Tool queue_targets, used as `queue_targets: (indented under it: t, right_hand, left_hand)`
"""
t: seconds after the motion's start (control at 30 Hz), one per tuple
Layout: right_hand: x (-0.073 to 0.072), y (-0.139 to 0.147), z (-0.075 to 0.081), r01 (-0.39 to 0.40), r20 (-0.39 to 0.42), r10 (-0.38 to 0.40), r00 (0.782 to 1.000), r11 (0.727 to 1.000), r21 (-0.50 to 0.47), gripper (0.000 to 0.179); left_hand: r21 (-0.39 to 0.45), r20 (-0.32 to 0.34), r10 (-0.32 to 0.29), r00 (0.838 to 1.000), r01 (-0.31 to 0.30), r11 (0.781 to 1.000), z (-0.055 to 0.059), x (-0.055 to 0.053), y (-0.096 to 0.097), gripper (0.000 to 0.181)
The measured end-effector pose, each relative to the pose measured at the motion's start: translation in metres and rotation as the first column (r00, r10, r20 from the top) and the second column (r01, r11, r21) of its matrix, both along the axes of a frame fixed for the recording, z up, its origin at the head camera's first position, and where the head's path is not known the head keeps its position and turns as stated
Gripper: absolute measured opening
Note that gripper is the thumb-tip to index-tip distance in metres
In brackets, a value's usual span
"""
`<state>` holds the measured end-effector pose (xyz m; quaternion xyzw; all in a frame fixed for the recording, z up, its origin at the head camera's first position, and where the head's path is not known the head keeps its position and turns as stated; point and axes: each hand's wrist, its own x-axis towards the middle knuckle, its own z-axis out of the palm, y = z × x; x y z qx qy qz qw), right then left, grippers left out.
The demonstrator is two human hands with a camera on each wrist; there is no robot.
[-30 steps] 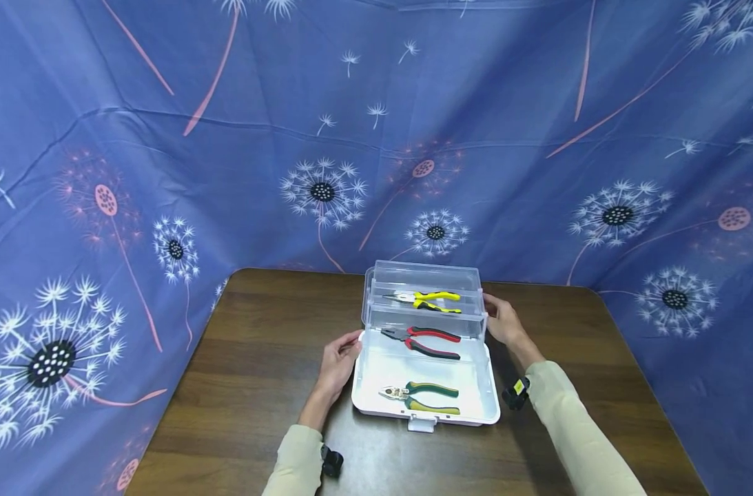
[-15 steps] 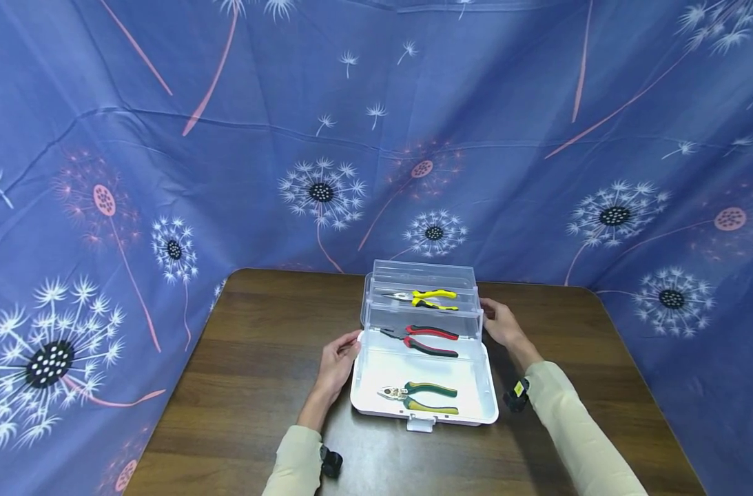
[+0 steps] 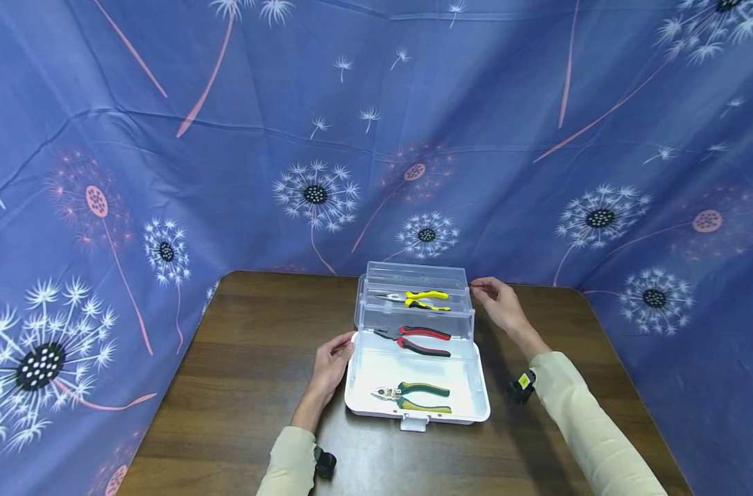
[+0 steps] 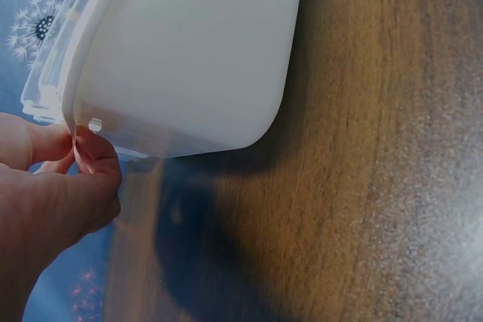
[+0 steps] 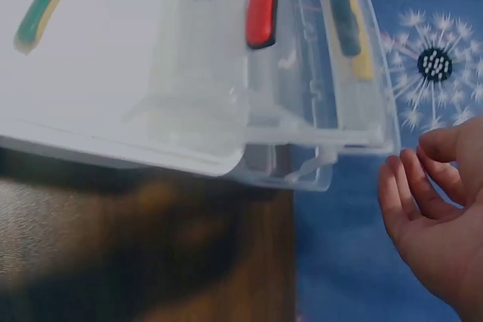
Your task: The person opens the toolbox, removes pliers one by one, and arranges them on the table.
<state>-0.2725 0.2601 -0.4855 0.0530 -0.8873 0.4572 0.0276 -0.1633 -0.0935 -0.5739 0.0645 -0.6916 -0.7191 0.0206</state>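
Observation:
A white toolbox (image 3: 466, 386) with fold-out clear trays (image 3: 416, 276) stands open. Green-and-yellow combination pliers (image 3: 411, 397) lie in its white base. Red-and-black pliers (image 3: 413, 339) are in the lower clear tray, and yellow-and-black long-nose pliers (image 3: 415, 300) rest in the upper one. With thumb and fingers, my left hand (image 4: 64, 194) pinches the toolbox's rim (image 4: 73, 73) at its left side. My right hand (image 5: 441, 213) is beside the upper tray's right corner, fingers loosely bent and holding nothing. Whether a fingertip touches that corner I cannot tell.
The toolbox sits on a brown wooden table (image 3: 252, 344), close to its back edge. A blue cloth (image 3: 227, 172) with dandelion print hangs behind and to both sides. A latch (image 3: 414, 421) juts from the box's front.
My right hand has come away from the trays' right side and moved slightly up and back. The left hand keeps its hold. The whole head view has shifted a little.

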Motion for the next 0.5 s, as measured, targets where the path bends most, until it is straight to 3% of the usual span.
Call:
queue_targets:
  t: [0.13, 0.27, 0.5]
  right_hand:
    - [-0.002, -0.012, 0.01, -0.034, -0.014, 0.034, 0.999, 0.999, 0.016, 0.031]
    - [-0.002, -0.027, 0.013, -0.102, -0.022, 0.102, 0.994, 0.995, 0.019, 0.031]
    - [0.001, -0.059, 0.01, -0.253, -0.056, 0.257, 0.965, 0.965, 0.077, 0.027]
  left_hand:
    - [-0.012, 0.011, 0.005, 1.0, -0.005, 1.0, 0.006, 0.002, 0.002, 0.032]
    - [-0.006, 0.008, 0.0, 1.0, 0.0, 1.0, 0.005, 0.001, 0.001, 0.032]
    - [0.012, 0.007, 0.005, 1.0, -0.005, 1.0, -0.001, 0.0, -0.001, 0.033]
